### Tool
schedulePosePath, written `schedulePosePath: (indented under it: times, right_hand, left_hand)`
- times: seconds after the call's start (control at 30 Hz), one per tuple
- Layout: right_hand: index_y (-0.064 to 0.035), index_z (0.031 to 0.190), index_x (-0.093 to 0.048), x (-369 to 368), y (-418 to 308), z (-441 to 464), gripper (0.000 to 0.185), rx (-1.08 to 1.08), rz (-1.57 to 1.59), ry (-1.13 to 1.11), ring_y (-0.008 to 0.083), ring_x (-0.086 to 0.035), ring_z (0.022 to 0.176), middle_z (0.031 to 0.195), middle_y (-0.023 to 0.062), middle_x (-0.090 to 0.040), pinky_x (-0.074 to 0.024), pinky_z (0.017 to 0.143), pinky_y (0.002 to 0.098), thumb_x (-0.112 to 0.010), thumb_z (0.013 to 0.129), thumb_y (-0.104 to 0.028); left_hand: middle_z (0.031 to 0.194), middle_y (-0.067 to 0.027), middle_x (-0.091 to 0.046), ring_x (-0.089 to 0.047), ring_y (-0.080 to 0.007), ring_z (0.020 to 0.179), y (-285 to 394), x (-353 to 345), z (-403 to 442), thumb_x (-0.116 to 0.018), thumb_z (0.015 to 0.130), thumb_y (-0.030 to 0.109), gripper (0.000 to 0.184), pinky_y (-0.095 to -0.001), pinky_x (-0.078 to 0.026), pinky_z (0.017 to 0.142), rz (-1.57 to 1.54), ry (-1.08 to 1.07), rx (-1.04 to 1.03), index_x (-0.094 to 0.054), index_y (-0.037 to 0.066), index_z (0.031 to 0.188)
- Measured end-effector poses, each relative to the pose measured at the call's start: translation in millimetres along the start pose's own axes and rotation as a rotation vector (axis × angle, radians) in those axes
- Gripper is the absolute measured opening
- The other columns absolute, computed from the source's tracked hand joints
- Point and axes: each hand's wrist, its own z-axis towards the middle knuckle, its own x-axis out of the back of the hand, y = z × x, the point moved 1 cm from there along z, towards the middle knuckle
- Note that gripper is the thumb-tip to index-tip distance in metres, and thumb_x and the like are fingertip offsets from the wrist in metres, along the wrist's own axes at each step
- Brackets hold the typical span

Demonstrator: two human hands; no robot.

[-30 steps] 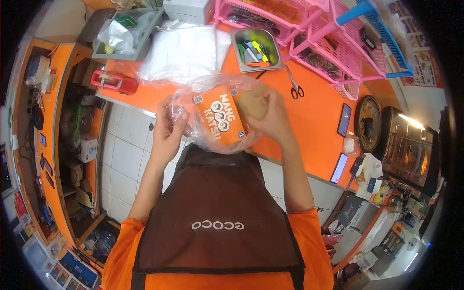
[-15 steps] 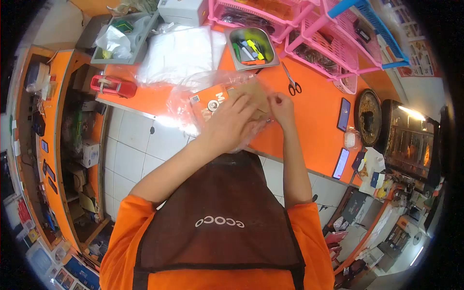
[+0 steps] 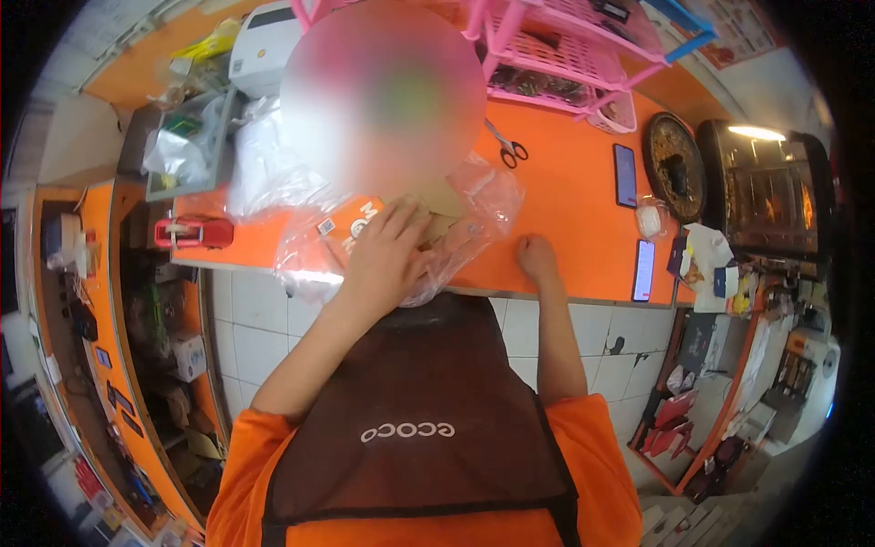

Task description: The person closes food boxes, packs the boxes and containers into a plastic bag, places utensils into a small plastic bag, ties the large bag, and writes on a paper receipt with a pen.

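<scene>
My left hand (image 3: pixel 390 257) lies with its fingers stretched out over a flat orange box (image 3: pixel 334 230) with white lettering and a piece of brown cardboard (image 3: pixel 442 202). Clear plastic wrap (image 3: pixel 492 196) spreads around and beneath both, reaching to the table's front edge. The hand presses on these from above and hides part of them. To the right of the wrap, apart from it, my right hand (image 3: pixel 538 257) is closed in a fist just above or on the orange table (image 3: pixel 574 196); nothing shows in its fingers.
Black-handled scissors (image 3: pixel 510 150) lie beyond the wrap. Two phones (image 3: pixel 625 175) and a tape roll (image 3: pixel 651 219) lie on the right. A red tape dispenser (image 3: pixel 193 233) and grey bin (image 3: pixel 191 150) stand left. Pink racks (image 3: pixel 556 59) line the back; a round blur covers part.
My right hand has drawn away from the wrap toward the right and curled closed. The view has shifted. My left hand stays on the box and cardboard.
</scene>
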Motion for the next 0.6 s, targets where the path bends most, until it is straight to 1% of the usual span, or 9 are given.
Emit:
schedulePosePath:
  times: [0.1, 0.17, 0.23, 0.3, 0.33, 0.4, 0.5, 0.53, 0.6]
  right_hand:
    - [0.0040, 0.088, -0.070, 11.6, -19.0, -23.8, 0.037, -0.074, 0.042, 0.022, 0.0482, -0.067, 0.090, 0.095, 0.0312, -0.068, -0.0528, 0.080, 0.0538, -0.050, 0.098, -0.025]
    - [0.0033, 0.090, -0.071, 0.4, -11.2, -25.5, 0.039, -0.088, -0.012, -0.053, 0.0474, -0.066, 0.092, 0.098, 0.0289, -0.069, -0.0521, 0.083, 0.0546, -0.048, 0.099, -0.028]
    - [0.0046, 0.092, -0.068, 18.3, -26.4, -19.8, 0.039, -0.102, 0.179, -0.106, 0.0421, -0.067, 0.088, 0.093, 0.0268, -0.069, -0.0521, 0.082, 0.0495, -0.049, 0.102, -0.029]
    - [0.0037, 0.102, -0.065, 62.2, -62.3, -13.0, 0.036, -0.100, 0.473, -0.077, 0.0336, -0.068, 0.091, 0.094, 0.0219, -0.069, -0.0515, 0.085, 0.0438, -0.052, 0.103, -0.030]
    - [0.0022, 0.112, -0.065, 85.8, -88.6, -12.2, 0.035, -0.094, 0.674, -0.021, 0.0278, -0.067, 0.096, 0.096, 0.0180, -0.068, -0.0509, 0.089, 0.0406, -0.055, 0.104, -0.031]
    - [-0.0027, 0.131, -0.058, 107.0, -135.3, -11.0, 0.040, 0.122, 1.015, 0.239, 0.0209, -0.063, 0.106, 0.105, 0.0132, -0.065, -0.0492, 0.092, 0.0379, -0.064, 0.100, -0.027]
    - [-0.0034, 0.126, -0.058, 138.2, -190.0, -4.1, 0.047, 0.455, 0.829, 0.300, 0.0309, -0.068, 0.094, 0.096, 0.0148, -0.069, -0.0524, 0.087, 0.0424, -0.074, 0.090, -0.029]
    - [-0.0028, 0.125, -0.059, 149.4, -198.1, 0.4, 0.049, 0.596, 0.765, 0.218, 0.0302, -0.069, 0.089, 0.094, 0.0138, -0.070, -0.0542, 0.084, 0.0426, -0.076, 0.088, -0.032]
    - [-0.0032, 0.121, -0.061, 150.2, -204.9, 13.9, 0.037, 0.505, 0.872, 0.082, 0.0217, -0.066, 0.082, 0.087, 0.0076, -0.067, -0.0537, 0.077, 0.0371, -0.071, 0.094, -0.026]
  left_hand:
    - [0.140, -0.0186, -0.057, -0.050, -0.0382, 0.135, 16.1, 40.5, -2.8, -0.076, 0.086, 0.012, 0.047, -0.0482, -0.040, 0.111, -0.160, 0.026, 0.018, -0.062, 0.003, 0.130]
    - [0.136, -0.0181, -0.060, -0.051, -0.0363, 0.135, 16.0, 58.9, -10.2, -0.076, 0.085, 0.009, 0.044, -0.0455, -0.039, 0.112, -0.140, 0.092, 0.059, -0.064, 0.002, 0.127]
    - [0.134, -0.0196, -0.061, -0.052, -0.0387, 0.132, 5.1, 74.4, -25.5, -0.078, 0.086, 0.013, 0.052, -0.0492, -0.039, 0.111, 0.007, 0.215, 0.081, -0.058, 0.001, 0.133]
    - [0.132, -0.0207, -0.061, -0.052, -0.0343, 0.133, -13.9, 68.1, -45.2, -0.076, 0.091, 0.018, 0.062, -0.0496, -0.036, 0.113, 0.125, 0.597, 0.297, -0.048, 0.002, 0.144]
    - [0.131, -0.0200, -0.061, -0.054, -0.0321, 0.128, -33.5, 62.0, -59.6, -0.074, 0.093, 0.019, 0.063, -0.0481, -0.040, 0.110, 0.124, 0.603, 0.383, -0.045, 0.003, 0.146]
    - [0.125, -0.0171, -0.061, -0.058, -0.0266, 0.115, -58.6, 55.7, -80.6, -0.071, 0.096, 0.021, 0.063, -0.0434, -0.046, 0.099, -0.004, 0.558, 0.577, -0.041, 0.005, 0.150]
    - [0.104, -0.0072, -0.063, -0.061, -0.0143, 0.085, -41.7, 63.0, -88.1, -0.067, 0.100, 0.024, 0.060, -0.0308, -0.053, 0.073, -0.609, 0.272, 0.972, -0.041, 0.009, 0.152]
    - [0.096, -0.0039, -0.060, -0.056, -0.0107, 0.077, -35.3, 69.1, -84.5, -0.066, 0.100, 0.023, 0.059, -0.0274, -0.048, 0.067, -0.621, 0.241, 0.943, -0.042, 0.010, 0.152]
    - [0.080, 0.0027, -0.053, -0.045, -0.0034, 0.063, -21.9, 83.4, -74.9, -0.066, 0.100, 0.022, 0.058, -0.0206, -0.039, 0.053, -0.644, 0.191, 0.893, -0.042, 0.013, 0.152]
